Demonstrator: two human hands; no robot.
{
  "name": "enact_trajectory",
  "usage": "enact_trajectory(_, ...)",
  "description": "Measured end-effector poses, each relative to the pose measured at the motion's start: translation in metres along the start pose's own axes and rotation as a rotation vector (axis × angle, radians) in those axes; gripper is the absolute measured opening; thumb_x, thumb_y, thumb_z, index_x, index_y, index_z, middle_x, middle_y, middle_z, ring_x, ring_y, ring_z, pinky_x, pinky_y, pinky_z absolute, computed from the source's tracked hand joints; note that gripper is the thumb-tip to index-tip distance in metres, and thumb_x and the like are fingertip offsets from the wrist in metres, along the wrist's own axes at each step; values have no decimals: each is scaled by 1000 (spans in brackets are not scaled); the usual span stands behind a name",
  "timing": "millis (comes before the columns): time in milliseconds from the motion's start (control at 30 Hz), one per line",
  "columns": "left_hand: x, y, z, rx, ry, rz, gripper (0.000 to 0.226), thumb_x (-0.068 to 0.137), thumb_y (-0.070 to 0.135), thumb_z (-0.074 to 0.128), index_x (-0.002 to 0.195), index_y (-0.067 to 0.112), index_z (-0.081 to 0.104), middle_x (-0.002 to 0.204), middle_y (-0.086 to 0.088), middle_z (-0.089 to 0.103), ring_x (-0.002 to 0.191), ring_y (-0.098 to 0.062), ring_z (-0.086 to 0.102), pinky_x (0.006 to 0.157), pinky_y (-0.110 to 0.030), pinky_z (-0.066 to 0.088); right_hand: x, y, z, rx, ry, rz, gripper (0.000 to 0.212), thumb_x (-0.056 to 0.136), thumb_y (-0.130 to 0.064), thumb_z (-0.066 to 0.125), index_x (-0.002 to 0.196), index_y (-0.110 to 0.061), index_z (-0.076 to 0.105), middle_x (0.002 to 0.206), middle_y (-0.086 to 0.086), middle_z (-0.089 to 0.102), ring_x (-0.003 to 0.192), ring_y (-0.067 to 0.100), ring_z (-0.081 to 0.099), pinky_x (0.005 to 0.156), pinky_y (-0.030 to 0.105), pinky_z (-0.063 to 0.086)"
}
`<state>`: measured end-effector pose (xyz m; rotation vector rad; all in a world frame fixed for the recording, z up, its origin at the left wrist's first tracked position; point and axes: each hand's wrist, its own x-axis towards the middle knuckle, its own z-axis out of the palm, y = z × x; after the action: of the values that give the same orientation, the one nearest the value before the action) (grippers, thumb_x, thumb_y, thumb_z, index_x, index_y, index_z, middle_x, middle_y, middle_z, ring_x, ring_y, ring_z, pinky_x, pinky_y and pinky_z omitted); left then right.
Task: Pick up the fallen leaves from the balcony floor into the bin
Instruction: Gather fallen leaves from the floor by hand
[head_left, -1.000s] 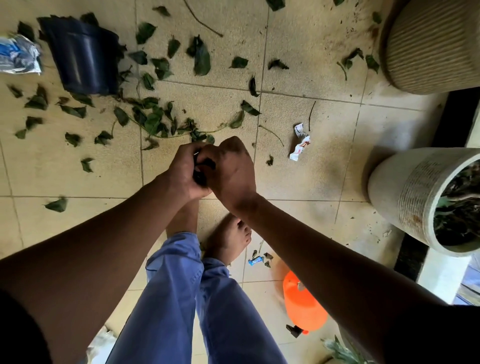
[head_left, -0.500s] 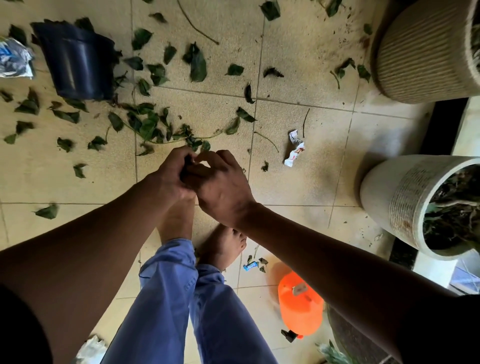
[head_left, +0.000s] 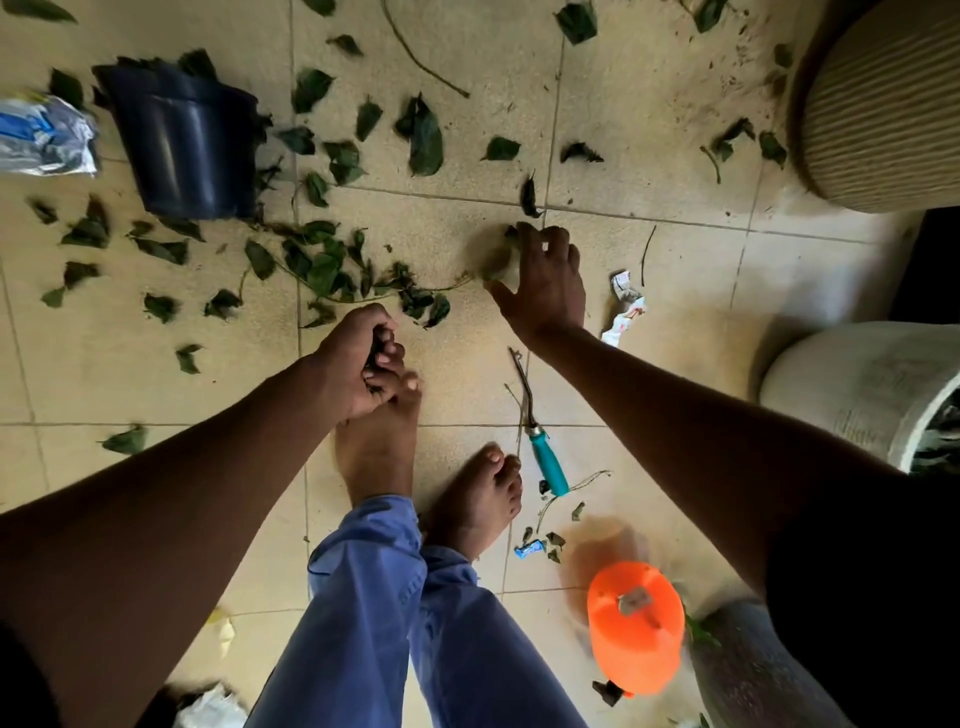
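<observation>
Several dark green fallen leaves (head_left: 322, 265) lie scattered over the beige tiled floor, thickest beside a dark blue bin (head_left: 187, 145) at the upper left. My left hand (head_left: 358, 358) grips a bunch of leaves just above my bare foot. My right hand (head_left: 545, 280) reaches down to the floor with its fingers spread. A blurred leaf (head_left: 493, 262) lies between its thumb and fingers; I cannot tell whether they touch it. More leaves (head_left: 423, 137) lie beyond the hand.
A teal-handled tool (head_left: 545, 460) lies beside my right foot. An orange sprayer (head_left: 634, 639) stands at the lower right. Two large planters (head_left: 878, 104) (head_left: 852, 384) line the right side. Paper scraps (head_left: 626, 306) and a plastic bag (head_left: 41, 135) lie on the floor.
My hands were pressed together over the leaves; now the right hand has left and moved forward and right down to the floor. The left hand still holds its bunch.
</observation>
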<state>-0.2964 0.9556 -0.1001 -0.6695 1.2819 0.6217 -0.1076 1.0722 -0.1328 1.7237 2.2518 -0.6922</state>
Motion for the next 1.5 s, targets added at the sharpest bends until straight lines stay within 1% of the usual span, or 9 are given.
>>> enact_trajectory(100, 3, 0, -6, -7, -2, -21, 32, 91, 19, 52, 62, 22, 39, 57, 6, 37, 39, -5, 29, 29, -16, 17, 17, -7, 12, -15, -7, 52, 63, 84, -31, 78, 137, -17, 47, 133, 15, 45, 119, 33, 47, 78, 40, 56)
enact_trajectory(267, 6, 0, -5, -6, -15, -29, 31, 90, 19, 52, 62, 21, 39, 57, 6, 37, 39, -4, 29, 29, -15, 18, 25, -13, 13, -41, 33, 15, 23, 95, -5, 59, 116, -12, 61, 115, 13, 59, 99, 32, 62, 65, 32, 44)
enact_trajectory(467, 6, 3, 9, 8, -37, -14, 31, 91, 21, 51, 62, 22, 40, 56, 6, 39, 39, -4, 30, 30, -15, 16, 39, 4, -11, 184, 166, 114, 16, 93, -8, 64, 102, -12, 76, 113, 11, 63, 94, 29, 66, 74, 23, 41)
enact_trajectory(633, 8, 9, 16, 11, -65, -10, 31, 92, 20, 49, 62, 22, 40, 56, 7, 38, 40, -4, 29, 31, -15, 14, 71, 2, -24, 264, 208, 134, 27, 93, -16, 66, 118, -19, 60, 91, 3, 75, 83, 24, 71, 70, 29, 50)
enact_trajectory(733, 11, 11, 16, 8, -70, -3, 31, 92, 20, 49, 62, 23, 40, 56, 7, 38, 41, -3, 29, 32, -15, 14, 82, -3, -23, 201, 137, 168, 21, 100, -19, 58, 120, -14, 58, 103, 11, 72, 93, 29, 69, 76, 37, 56)
enact_trajectory(900, 9, 12, 10, 3, -63, -9, 32, 92, 21, 50, 62, 22, 40, 56, 7, 38, 40, -3, 28, 30, -14, 15, 88, -7, -19, 137, 86, 187, 12, 94, -13, 67, 103, -16, 73, 109, 7, 68, 101, 27, 67, 77, 30, 53)
enact_trajectory(1167, 9, 19, -5, 7, -69, 0, 30, 92, 21, 51, 64, 24, 38, 56, 7, 36, 39, -4, 28, 31, -14, 14, 109, -30, -20, -33, 93, -176, 25, 81, 4, 67, 94, -16, 75, 138, 2, 52, 126, 26, 48, 81, 29, 50)
enact_trajectory(1267, 8, 22, -9, -2, -68, 0, 31, 92, 21, 49, 64, 24, 37, 57, 7, 36, 39, -3, 27, 30, -14, 14, 117, -36, -18, -77, 53, -171, 28, 83, 8, 61, 96, -14, 73, 123, 6, 55, 115, 27, 53, 82, 37, 55)
enact_trajectory(1500, 2, 25, -19, -28, -66, -2, 30, 92, 21, 50, 65, 24, 37, 56, 7, 37, 39, -3, 28, 30, -14, 15, 119, -56, -28, 30, 24, -129, 33, 86, -6, 66, 117, -14, 58, 102, 10, 71, 95, 34, 67, 71, 31, 48)
